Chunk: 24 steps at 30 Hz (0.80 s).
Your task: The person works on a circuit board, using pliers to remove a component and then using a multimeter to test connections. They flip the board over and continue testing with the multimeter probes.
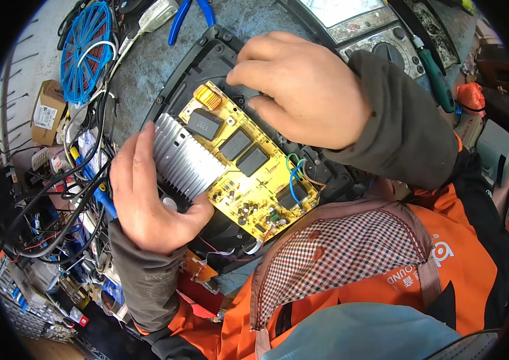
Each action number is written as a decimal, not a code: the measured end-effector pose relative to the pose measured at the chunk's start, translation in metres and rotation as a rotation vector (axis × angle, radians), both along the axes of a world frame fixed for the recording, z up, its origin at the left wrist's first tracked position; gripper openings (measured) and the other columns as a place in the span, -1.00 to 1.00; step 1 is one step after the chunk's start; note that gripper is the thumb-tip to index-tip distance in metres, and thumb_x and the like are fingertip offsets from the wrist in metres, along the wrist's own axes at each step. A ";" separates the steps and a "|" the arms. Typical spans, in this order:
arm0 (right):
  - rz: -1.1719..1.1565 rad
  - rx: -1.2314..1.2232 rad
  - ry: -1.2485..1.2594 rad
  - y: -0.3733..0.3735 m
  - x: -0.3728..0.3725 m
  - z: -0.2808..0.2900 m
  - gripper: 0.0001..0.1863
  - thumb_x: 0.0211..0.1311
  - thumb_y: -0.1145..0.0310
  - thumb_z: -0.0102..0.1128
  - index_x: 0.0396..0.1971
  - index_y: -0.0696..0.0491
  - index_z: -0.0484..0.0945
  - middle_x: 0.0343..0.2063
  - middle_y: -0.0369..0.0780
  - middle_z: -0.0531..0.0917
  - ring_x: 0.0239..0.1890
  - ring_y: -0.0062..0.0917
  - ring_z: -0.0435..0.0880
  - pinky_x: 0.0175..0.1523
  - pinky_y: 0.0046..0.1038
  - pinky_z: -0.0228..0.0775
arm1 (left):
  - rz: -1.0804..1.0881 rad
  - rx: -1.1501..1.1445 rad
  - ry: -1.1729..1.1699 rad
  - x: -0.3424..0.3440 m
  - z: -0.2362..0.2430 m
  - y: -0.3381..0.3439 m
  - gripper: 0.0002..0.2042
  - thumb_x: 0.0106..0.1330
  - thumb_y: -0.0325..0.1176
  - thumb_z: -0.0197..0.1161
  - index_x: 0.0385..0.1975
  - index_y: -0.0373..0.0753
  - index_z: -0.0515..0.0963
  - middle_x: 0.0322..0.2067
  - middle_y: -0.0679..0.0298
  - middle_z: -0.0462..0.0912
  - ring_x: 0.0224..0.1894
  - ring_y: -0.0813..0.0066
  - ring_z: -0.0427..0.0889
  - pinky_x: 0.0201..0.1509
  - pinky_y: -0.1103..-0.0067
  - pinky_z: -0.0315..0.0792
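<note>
A yellow circuit board (pixel 248 180) lies at a slant over a black plastic housing (pixel 173 90). It carries a ribbed silver heat sink (pixel 185 159), a copper-wound coil (pixel 207 96), black block components and a blue wire loop. My left hand (pixel 152 198) grips the board at its heat sink side, thumb at the near corner and fingers along the fins' outer edge. Over the housing's far right part is my right hand (pixel 299 87), its fingers bent and thumb apart, close to the board's right edge. Nothing shows between those fingers; their tips partly overlap the dark housing.
At the top right sit an analog multimeter (pixel 374 42) and a green-handled screwdriver (pixel 434 78). Blue-handled pliers (pixel 179 21) lie at the top. Tangled cables (pixel 80 198), a blue spool (pixel 88 54) and a small cardboard box (pixel 47 113) crowd the left. Thin wires run below the housing.
</note>
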State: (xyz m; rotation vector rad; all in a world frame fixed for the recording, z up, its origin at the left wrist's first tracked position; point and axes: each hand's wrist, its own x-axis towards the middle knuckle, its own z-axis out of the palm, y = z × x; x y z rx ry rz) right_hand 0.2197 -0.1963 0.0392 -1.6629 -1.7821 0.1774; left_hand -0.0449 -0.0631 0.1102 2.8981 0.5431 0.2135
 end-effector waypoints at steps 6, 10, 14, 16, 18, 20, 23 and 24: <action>0.004 -0.025 -0.173 0.023 -0.007 -0.015 -0.75 0.16 0.49 0.35 -0.15 0.01 0.81 -0.17 -0.27 0.68 -0.03 -0.23 0.62 0.08 -0.17 0.53 | 0.076 0.063 0.141 -0.020 0.000 0.001 -0.01 -0.15 -0.23 0.60 0.43 -0.43 0.44 0.20 -0.15 0.60 0.18 -0.17 0.61 0.37 0.10 0.45; 0.015 -0.026 -0.250 0.029 -0.007 -0.021 -0.73 0.13 0.46 0.33 -0.18 -0.08 0.85 -0.19 -0.36 0.68 0.01 -0.31 0.60 0.11 -0.18 0.47 | 0.093 0.033 0.105 -0.021 -0.011 0.007 -0.04 -0.14 -0.20 0.61 0.40 -0.44 0.46 0.18 -0.14 0.62 0.17 -0.17 0.62 0.36 0.11 0.45; 0.031 -0.073 -0.308 0.030 -0.007 -0.016 -0.74 0.14 0.44 0.32 -0.17 -0.08 0.84 -0.21 -0.37 0.68 0.01 -0.31 0.60 0.14 -0.20 0.45 | 0.108 0.045 0.132 -0.020 -0.007 0.005 -0.05 -0.13 -0.18 0.59 0.39 -0.45 0.47 0.18 -0.14 0.62 0.17 -0.16 0.62 0.35 0.11 0.45; 0.014 -0.112 -0.322 0.030 -0.008 -0.015 -0.76 0.15 0.44 0.32 -0.19 -0.05 0.82 -0.21 -0.35 0.68 0.02 -0.31 0.61 0.16 -0.21 0.44 | 0.118 0.045 0.152 -0.021 -0.006 0.004 -0.05 -0.13 -0.17 0.58 0.38 -0.45 0.48 0.17 -0.14 0.62 0.17 -0.16 0.62 0.34 0.11 0.45; -0.014 -0.114 -0.354 0.030 -0.010 -0.016 -0.79 0.16 0.43 0.32 -0.21 -0.03 0.79 -0.22 -0.33 0.69 0.03 -0.32 0.62 0.17 -0.21 0.43 | 0.134 0.054 0.169 -0.021 -0.004 0.002 -0.04 -0.13 -0.20 0.57 0.43 -0.40 0.47 0.21 -0.13 0.62 0.19 -0.14 0.63 0.35 0.15 0.46; -0.058 -0.080 -0.403 0.029 -0.014 -0.021 -0.82 0.16 0.43 0.32 -0.23 -0.02 0.76 -0.23 -0.31 0.69 0.03 -0.32 0.63 0.19 -0.21 0.42 | 0.134 0.065 0.160 -0.023 -0.004 0.001 -0.05 -0.13 -0.20 0.56 0.42 -0.40 0.47 0.21 -0.13 0.62 0.19 -0.15 0.63 0.34 0.15 0.46; -0.069 -0.079 -0.484 0.029 -0.019 -0.018 -0.83 0.17 0.43 0.31 -0.23 -0.02 0.74 -0.25 -0.29 0.70 0.02 -0.32 0.65 0.21 -0.20 0.41 | 0.117 0.076 0.127 -0.024 -0.006 0.002 -0.07 -0.12 -0.15 0.57 0.37 -0.45 0.50 0.16 -0.14 0.62 0.16 -0.18 0.62 0.31 0.10 0.46; -0.063 -0.063 -0.492 0.030 -0.019 -0.018 -0.82 0.17 0.42 0.32 -0.22 -0.03 0.74 -0.26 -0.29 0.70 0.03 -0.31 0.65 0.23 -0.19 0.40 | 0.117 0.072 0.126 -0.024 -0.006 0.003 -0.07 -0.12 -0.14 0.57 0.36 -0.45 0.50 0.16 -0.14 0.62 0.16 -0.18 0.62 0.31 0.10 0.46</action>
